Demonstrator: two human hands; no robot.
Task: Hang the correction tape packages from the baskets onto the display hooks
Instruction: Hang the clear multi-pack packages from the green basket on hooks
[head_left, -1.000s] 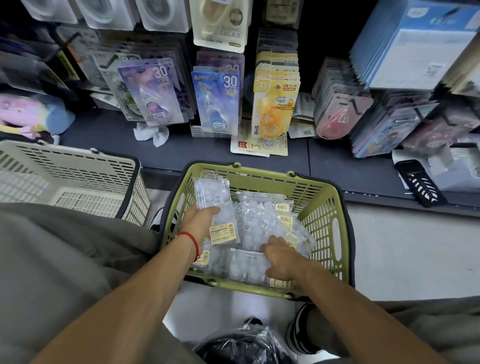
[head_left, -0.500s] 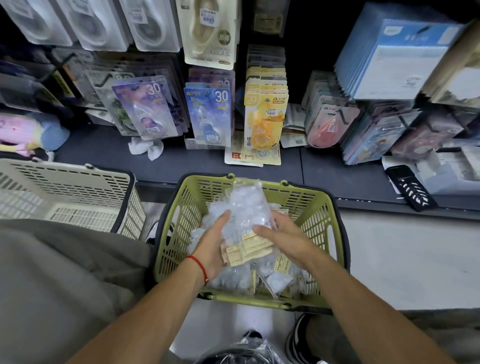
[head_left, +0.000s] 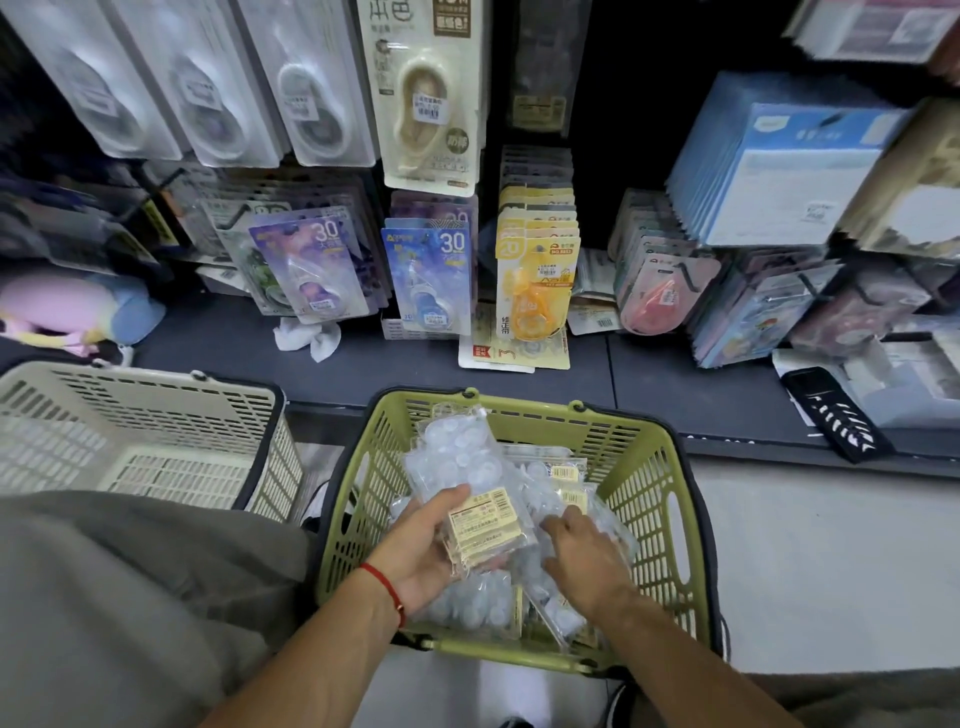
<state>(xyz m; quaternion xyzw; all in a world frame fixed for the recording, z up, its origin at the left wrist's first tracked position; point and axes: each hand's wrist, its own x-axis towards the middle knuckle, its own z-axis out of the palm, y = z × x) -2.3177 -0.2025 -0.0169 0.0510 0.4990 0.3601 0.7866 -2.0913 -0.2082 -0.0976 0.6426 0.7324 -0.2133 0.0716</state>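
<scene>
A green basket (head_left: 652, 525) on the floor in front of me holds several clear correction tape packages (head_left: 558, 480) with yellow labels. My left hand (head_left: 415, 553), a red string at its wrist, grips a small stack of these packages (head_left: 467, 483) above the basket, labels facing me. My right hand (head_left: 584, 553) reaches down among the loose packages in the basket, fingers apart, touching them. Display hooks above the dark shelf (head_left: 218, 345) carry hanging packages: purple (head_left: 311, 265), blue (head_left: 431, 275) and yellow (head_left: 535, 275) ones.
A cream basket (head_left: 156, 415) stands to the left of the green one. On the shelf lie a crumpled white cloth (head_left: 306, 338), a black handheld device (head_left: 834, 413) at the right and a pink plush toy (head_left: 62, 306) at the left. Blue boxes (head_left: 779, 161) hang upper right.
My right hand has let go of the stack and dropped back into the basket. My left hand keeps the stack, now a little lower. The view has tilted up toward the hooks.
</scene>
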